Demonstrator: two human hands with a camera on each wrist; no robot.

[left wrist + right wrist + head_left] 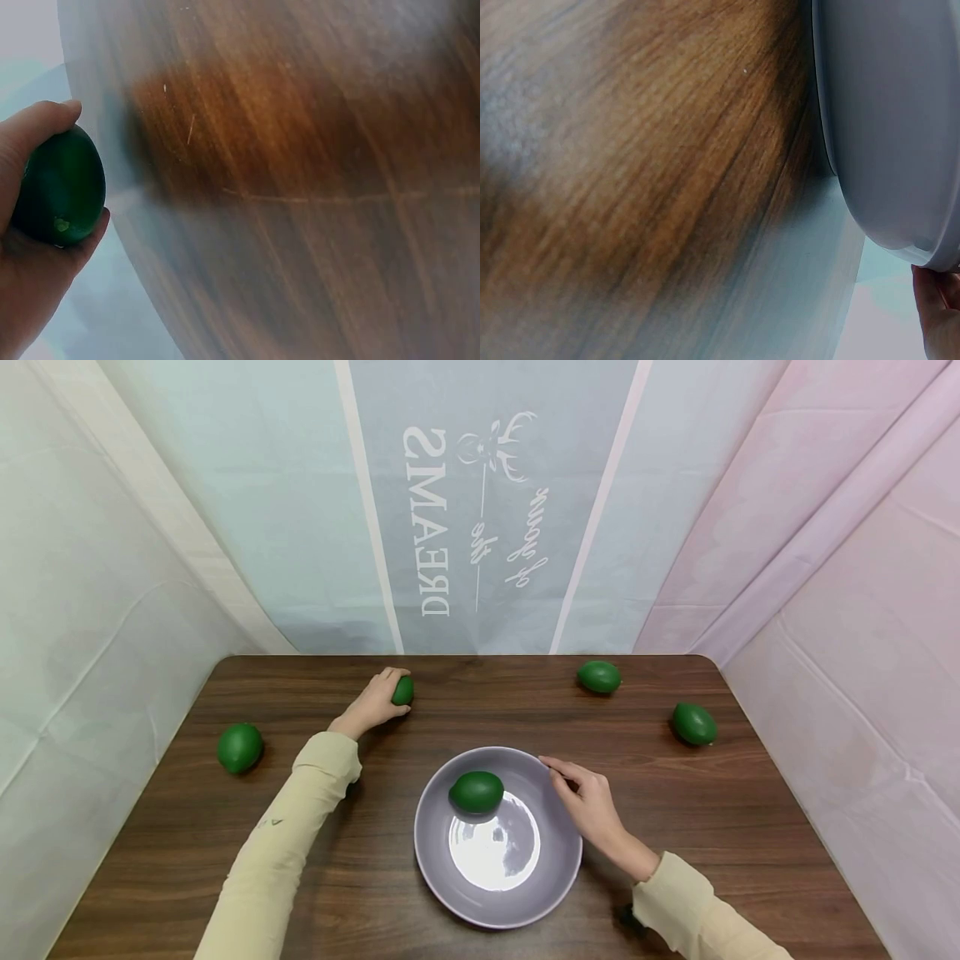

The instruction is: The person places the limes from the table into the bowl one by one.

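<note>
My left hand (pixel 375 700) is at the back left of the table with its fingers and thumb round a green lime (pixel 402 691). In the left wrist view, the lime (pixel 64 187) sits between the thumb and fingers. A round grey-purple bowl (pixel 498 917) stands at the front middle, with another lime (pixel 477 792) lying inside it. My right hand (pixel 588 802) pinches the bowl's upper right rim. From the right wrist view, fingers (pixel 930 304) show at the rim of the bowl (pixel 892 112), and the rest of that hand is out of frame.
One lime (pixel 240 747) lies on the wooden table (pixel 360 877) at the left. Two more rest at the right: a lime (pixel 599 677) near the back edge and a lime (pixel 693 724) closer to the right edge. Pale cloth (pixel 300 485) hangs behind and beside the table.
</note>
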